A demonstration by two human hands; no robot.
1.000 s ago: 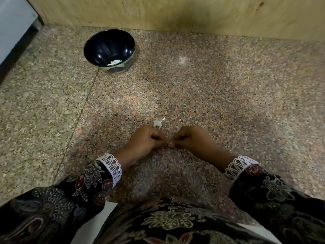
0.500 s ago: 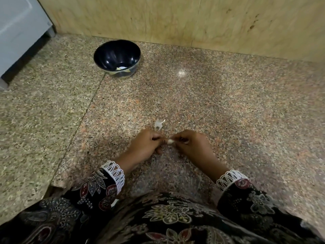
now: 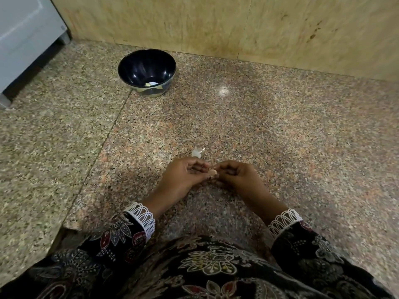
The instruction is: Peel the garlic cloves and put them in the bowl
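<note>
My left hand (image 3: 183, 176) and my right hand (image 3: 234, 174) meet low over the speckled granite counter (image 3: 280, 137), fingers curled. Between their fingertips they pinch one small pale garlic cloves piece, a single clove (image 3: 213, 172), mostly hidden by the fingers. A dark blue bowl (image 3: 129, 67) stands far back on the left, near the wall. Something pale, seemingly peeled garlic (image 3: 152, 83), lies at its bottom. A scrap of white garlic skin (image 3: 197, 152) lies on the counter just beyond my hands.
A beige stone wall (image 3: 216, 24) closes the back of the counter. A grey-white appliance (image 3: 23, 35) stands at the far left. A seam (image 3: 108, 130) runs diagonally across the counter. My patterned dark sleeves and clothing fill the bottom of the view.
The view has tilted up, so the bowl and wall sit lower in frame. My hands stay together on the clove; more of the pale clove shows between the fingertips.
</note>
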